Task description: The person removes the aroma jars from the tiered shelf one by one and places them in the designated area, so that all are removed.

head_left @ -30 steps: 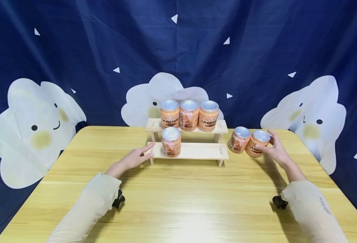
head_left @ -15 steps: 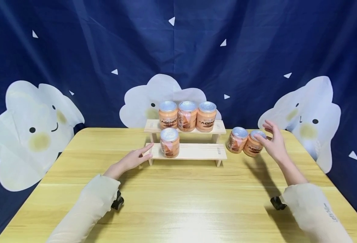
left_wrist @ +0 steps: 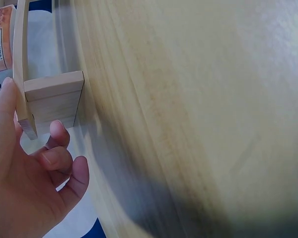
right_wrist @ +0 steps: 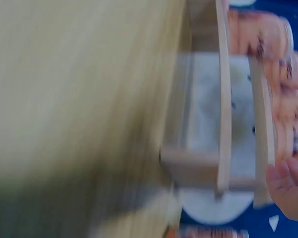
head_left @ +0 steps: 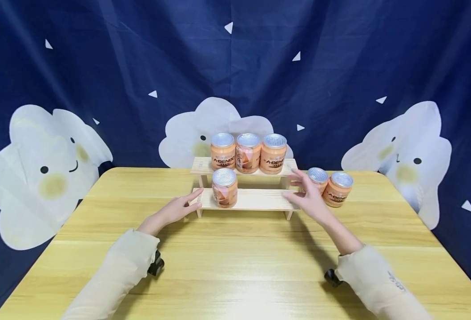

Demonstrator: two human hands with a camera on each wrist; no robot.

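At the left end of the lower wooden shelf [head_left: 259, 199], my left hand [head_left: 175, 210] holds the board's corner between thumb and fingers. One orange jar [head_left: 225, 189] with a silvery lid stands on that shelf, toward its left. Over the shelf's right end is my right hand [head_left: 309, 198], empty, with fingers spread and slightly bent. It partly covers one of two loose jars on the table, the left one [head_left: 317, 176]. The other loose jar [head_left: 337, 190] leans close beside it. The right wrist view is blurred; the right hand [right_wrist: 290, 191] shows near the shelf ends.
Behind the lower shelf, a higher wooden shelf [head_left: 291, 167] carries three matching jars in a row, the middle one [head_left: 248, 154] showing a patterned label. The pale wood table [head_left: 235, 253] reaches back to a dark blue curtain [head_left: 235, 53] with white cloud faces.
My right hand has let go of the right-hand loose jar and moved left to the shelf's right end. The left hand stays at the shelf; the jars stay where they were.
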